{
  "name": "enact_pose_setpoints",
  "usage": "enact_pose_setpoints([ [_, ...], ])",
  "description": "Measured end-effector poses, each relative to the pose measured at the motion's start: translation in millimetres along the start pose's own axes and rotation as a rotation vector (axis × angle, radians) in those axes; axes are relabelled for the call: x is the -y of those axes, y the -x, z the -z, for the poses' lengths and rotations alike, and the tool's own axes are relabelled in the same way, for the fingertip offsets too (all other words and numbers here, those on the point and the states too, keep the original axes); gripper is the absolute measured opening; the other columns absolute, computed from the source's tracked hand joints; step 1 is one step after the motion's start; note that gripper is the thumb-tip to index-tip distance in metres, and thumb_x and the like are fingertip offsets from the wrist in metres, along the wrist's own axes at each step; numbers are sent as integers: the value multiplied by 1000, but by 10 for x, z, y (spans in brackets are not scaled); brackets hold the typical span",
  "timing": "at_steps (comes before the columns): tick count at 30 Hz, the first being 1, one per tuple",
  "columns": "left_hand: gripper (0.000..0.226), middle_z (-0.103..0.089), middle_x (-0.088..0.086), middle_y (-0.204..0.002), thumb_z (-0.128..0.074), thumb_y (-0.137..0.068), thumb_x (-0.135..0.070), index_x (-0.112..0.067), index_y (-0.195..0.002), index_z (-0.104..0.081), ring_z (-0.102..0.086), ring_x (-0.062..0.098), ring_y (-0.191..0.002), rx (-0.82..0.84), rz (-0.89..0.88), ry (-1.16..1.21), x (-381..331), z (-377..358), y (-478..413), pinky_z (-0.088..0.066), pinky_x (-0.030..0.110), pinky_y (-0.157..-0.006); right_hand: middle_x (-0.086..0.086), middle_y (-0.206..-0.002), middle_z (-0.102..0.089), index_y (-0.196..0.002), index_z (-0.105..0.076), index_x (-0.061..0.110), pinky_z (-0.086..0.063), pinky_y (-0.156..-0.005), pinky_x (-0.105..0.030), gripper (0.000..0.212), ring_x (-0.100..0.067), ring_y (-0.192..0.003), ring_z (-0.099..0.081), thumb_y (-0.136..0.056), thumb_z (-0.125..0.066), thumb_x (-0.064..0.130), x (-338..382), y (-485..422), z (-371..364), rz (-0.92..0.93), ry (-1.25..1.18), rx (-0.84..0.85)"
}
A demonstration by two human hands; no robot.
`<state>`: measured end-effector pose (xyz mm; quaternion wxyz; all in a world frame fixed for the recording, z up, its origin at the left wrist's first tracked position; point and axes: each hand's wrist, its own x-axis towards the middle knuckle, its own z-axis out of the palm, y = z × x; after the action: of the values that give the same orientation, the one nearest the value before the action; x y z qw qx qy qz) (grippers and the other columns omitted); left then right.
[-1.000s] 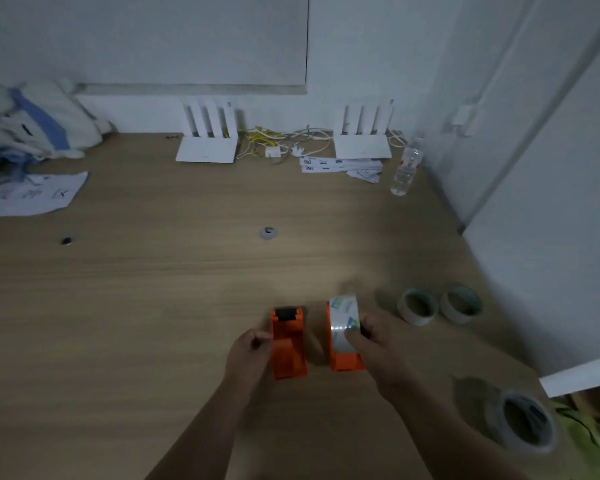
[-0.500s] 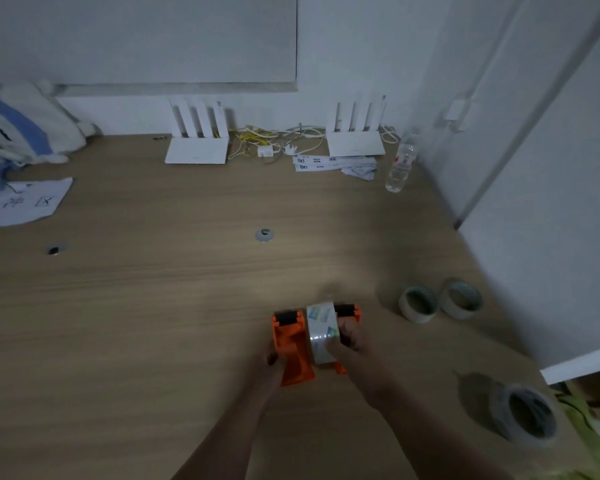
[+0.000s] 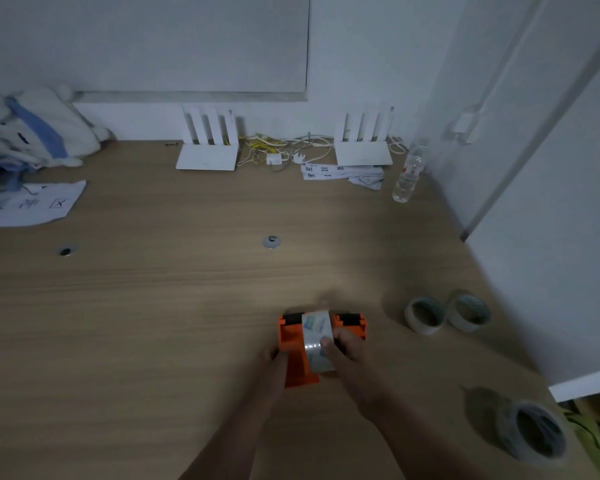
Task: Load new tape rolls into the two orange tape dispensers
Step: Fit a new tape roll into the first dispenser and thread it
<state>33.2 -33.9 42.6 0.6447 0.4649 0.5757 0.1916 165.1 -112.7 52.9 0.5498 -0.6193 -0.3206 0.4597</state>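
Two orange dispensers sit side by side low in the centre of the frame, on the wooden table (image 3: 153,306). The clear tape roll (image 3: 316,341) stands on edge between them, against the inner wall of the left dispenser (image 3: 293,355). Whether it is seated on a hub I cannot tell.

Your right hand (image 3: 349,348) is clamped on the roll, thumb across its shiny outer face and the other fingers wrapped over the far side, hiding most of the right dispenser (image 3: 352,322). Your left hand (image 3: 273,356) grips the left dispenser's outer wall with its fingers curled in on it.

To seat the roll well, brace firmly with the left hand so the body does not slide. Hold the roll square to the frame and push straight across rather than at a tilt. Check that the free end will run toward the black roller (image 3: 293,319) at the upper end before you press home. Keep your thumb off any exposed adhesive.

For the second dispenser, two spare rolls (image 3: 425,315) wait at right of centre, touching each other, and a large roll (image 3: 534,434) lies at lower right.
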Motion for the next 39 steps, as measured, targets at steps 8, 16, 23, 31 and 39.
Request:
enact_pose_setpoints([
  [8,30,-75,21,-90,-55,-81,-28,-5,-90,-72,-70,44,-88,-57,-81,162,-172,34,0,-54,56,-83,-12,-103,-70,-108,-64,11,-54,-69,-34,25,-20,-87,-67,-92,-56,29,22,13,2,-11,5,27],
  [16,21,-74,21,-86,-54,-92,-12,-8,-78,-70,-66,33,-80,-16,-46,301,-412,51,106,-52,52,-83,-12,-104,-71,-107,-66,16,-57,-81,-49,21,-26,-95,-68,-90,-57,24,54,31,25,8,1,43],
  [23,15,-70,14,-80,-54,-93,-10,-7,-82,-65,-63,26,-74,3,-118,432,-510,160,71,-48,38,-75,-13,-100,-72,-107,-65,11,-56,-71,-36,23,-20,-88,-68,-90,-59,24,101,56,49,19,-5,51],
  [31,23,-72,7,-66,-51,-94,-8,-10,-73,-62,-63,20,-60,23,-145,393,-509,127,104,-50,32,-63,-6,-98,-72,-108,-67,16,-52,-69,-27,22,-12,-83,-65,-90,-56,23,198,27,-36,52,-13,29],
  [39,23,-72,12,-75,-47,-96,-8,-8,-80,-63,-65,20,-63,86,-146,443,-484,17,179,-49,34,-68,-10,-102,-72,-107,-67,15,-59,-80,-43,20,-18,-90,-68,-98,-51,8,239,83,-108,58,-29,40],
])
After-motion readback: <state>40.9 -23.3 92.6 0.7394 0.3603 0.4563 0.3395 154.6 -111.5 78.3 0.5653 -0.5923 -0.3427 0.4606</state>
